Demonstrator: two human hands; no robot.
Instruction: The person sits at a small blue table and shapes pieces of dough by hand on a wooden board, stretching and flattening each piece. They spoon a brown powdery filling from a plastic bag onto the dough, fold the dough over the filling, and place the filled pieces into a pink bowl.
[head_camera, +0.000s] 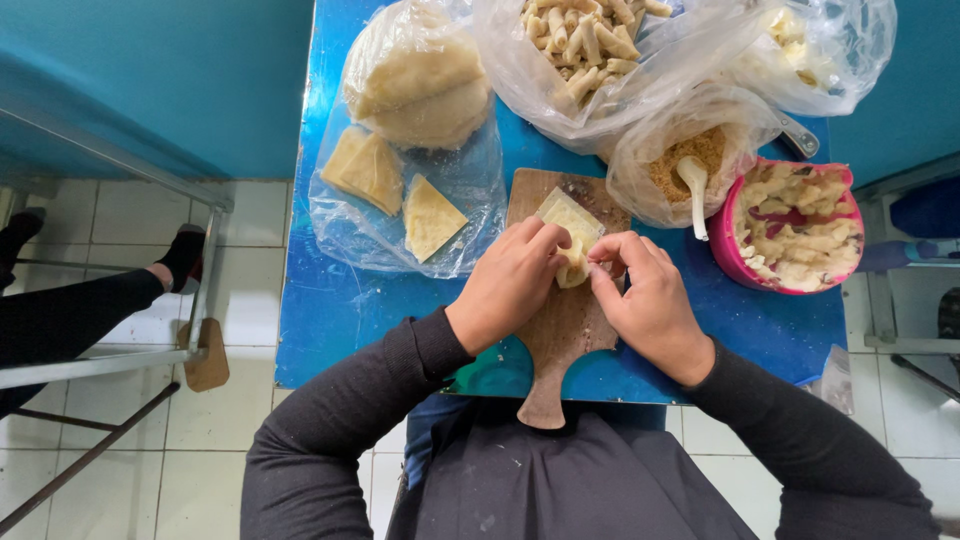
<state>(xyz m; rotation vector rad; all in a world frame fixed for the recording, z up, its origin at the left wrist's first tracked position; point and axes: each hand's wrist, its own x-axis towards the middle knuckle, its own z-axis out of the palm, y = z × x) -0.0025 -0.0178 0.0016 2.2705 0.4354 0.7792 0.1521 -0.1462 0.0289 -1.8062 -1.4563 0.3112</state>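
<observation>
We see both arms in dark long sleeves reaching forward from the bottom edge, elbows spread wide. Our left hand (508, 282) and right hand (650, 303) meet at the centre, knuckles up, fingers (610, 250) curled and pinched together, fingertips nearly touching.

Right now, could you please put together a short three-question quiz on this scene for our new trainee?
1. True or false: both hands, left hand and right hand, touch the dough sheet.
2. What lies under the dough sheet? A) wooden board B) metal tray C) plate
3. Fill in: the white spoon stands in a bag of ____ crumbs.

Key: 1 true; 2 A; 3 brown.
</observation>
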